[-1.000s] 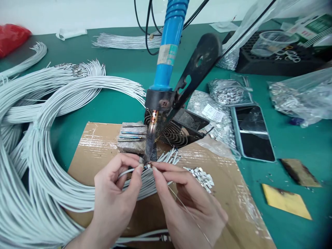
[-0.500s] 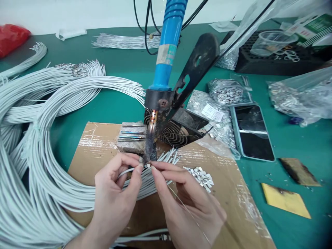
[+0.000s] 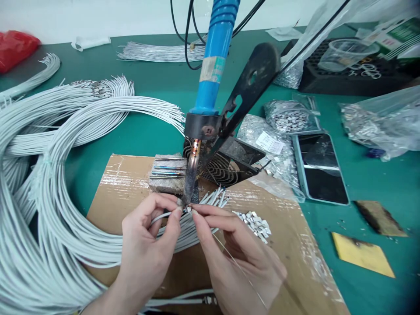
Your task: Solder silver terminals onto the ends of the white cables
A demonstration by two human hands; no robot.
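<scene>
My left hand (image 3: 149,247) pinches a white cable (image 3: 159,217) close to its end, between thumb and forefinger. Opposite it, my right hand (image 3: 241,258) has thumb and fingers closed on a thin solder wire (image 3: 236,264), which trails down across the palm. Between the two sets of fingertips sits a small silvery metal piece (image 3: 187,210), partly hidden. Directly above it is the dark tip of a blue-handled soldering iron (image 3: 210,83), held tip down in a black bracket (image 3: 251,83); whether tip and metal touch I cannot tell. A bundle of white cables (image 3: 187,236) passes beneath my hands.
Cardboard (image 3: 108,188) covers the bench under the work. Loose metal pieces (image 3: 257,225) lie to the right, a block with metal rods (image 3: 167,186) to the left. Coiled cables (image 3: 55,197) fill the left side. Farther right are a phone (image 3: 323,168), bags of parts (image 3: 290,116) and a yellow sponge (image 3: 362,254).
</scene>
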